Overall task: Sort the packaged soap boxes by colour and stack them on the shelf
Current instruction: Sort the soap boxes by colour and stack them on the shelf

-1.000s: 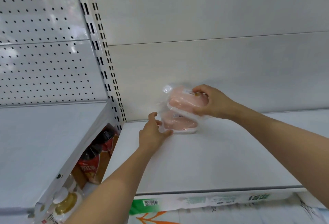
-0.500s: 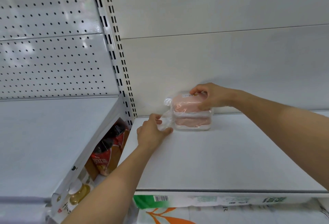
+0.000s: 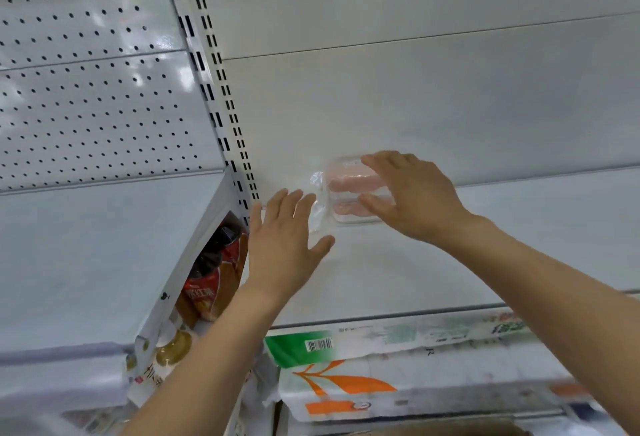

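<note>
Presently, on record:
Soap: two pink soap packs in clear plastic wrap [image 3: 349, 193], stacked one upon the other, standing on the white metal shelf [image 3: 398, 273] against the plain white back panel [image 3: 415, 106], at about 12 o'clock from the shelf's middle.
Wrap tail: a loose crinkled end of clear film sticks out at the stack's 9 o'clock.
Left hand: left hand [image 3: 287, 245], fingers straight and spread, holding nothing, at the stack's 8 o'clock, fingertips just beside the film tail; contact cannot be told.
Right hand: right hand [image 3: 415, 196], fingers relaxed and apart, in front of the stack's 3 o'clock side; grip not evident.
Adjoining bay: white perforated panel [image 3: 86, 89] at 10 o'clock.
Below: red snack bags [image 3: 214, 280] at 8 o'clock; white paper-goods pack with orange leaf print [image 3: 346, 383] at 6 o'clock.
</note>
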Demonstrator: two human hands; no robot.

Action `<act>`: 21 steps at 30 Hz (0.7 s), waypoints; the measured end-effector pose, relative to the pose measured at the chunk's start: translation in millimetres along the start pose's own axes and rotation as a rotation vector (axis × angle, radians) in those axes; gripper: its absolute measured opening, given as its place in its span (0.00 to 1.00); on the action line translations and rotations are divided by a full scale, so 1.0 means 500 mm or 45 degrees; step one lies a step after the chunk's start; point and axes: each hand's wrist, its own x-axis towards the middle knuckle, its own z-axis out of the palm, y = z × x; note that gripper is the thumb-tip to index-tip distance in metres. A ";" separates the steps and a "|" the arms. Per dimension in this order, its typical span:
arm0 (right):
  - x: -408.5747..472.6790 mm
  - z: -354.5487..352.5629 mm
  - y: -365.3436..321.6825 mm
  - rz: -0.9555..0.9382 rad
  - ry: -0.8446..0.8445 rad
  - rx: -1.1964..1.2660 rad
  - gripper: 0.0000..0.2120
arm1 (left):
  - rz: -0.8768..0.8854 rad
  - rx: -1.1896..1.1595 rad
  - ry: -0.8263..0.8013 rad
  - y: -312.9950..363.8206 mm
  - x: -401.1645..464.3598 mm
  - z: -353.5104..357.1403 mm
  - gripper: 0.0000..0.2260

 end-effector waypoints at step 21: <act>-0.657 0.240 -0.037 -0.034 -0.483 0.368 0.19 | -0.295 -0.531 -0.453 0.144 -0.675 0.128 0.20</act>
